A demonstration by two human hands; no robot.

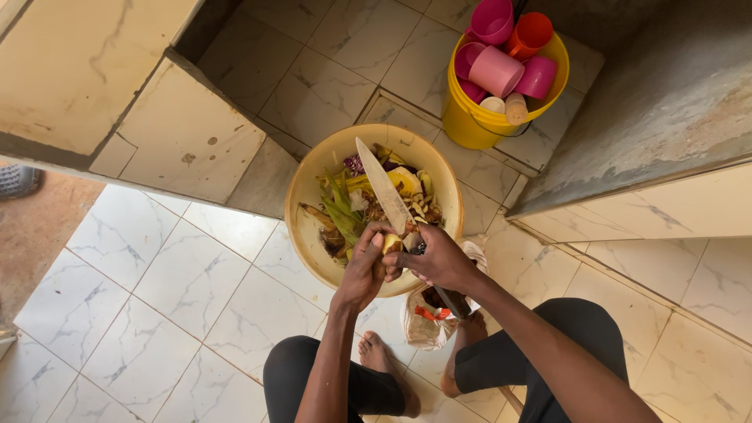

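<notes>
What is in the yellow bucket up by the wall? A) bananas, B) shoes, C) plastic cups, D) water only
C: the yellow bucket is piled with plastic cups, mostly pink and one red-orange, far from the hands over the big bowl of peelings.

Tiled floor (157,290), basin (309,227), yellow bucket (470,125)

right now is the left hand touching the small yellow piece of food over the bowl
Touching. The head view shows the left hand with its fingertips wrapped on the yellow food piece, no gap between them, above the tan bowl.
</notes>
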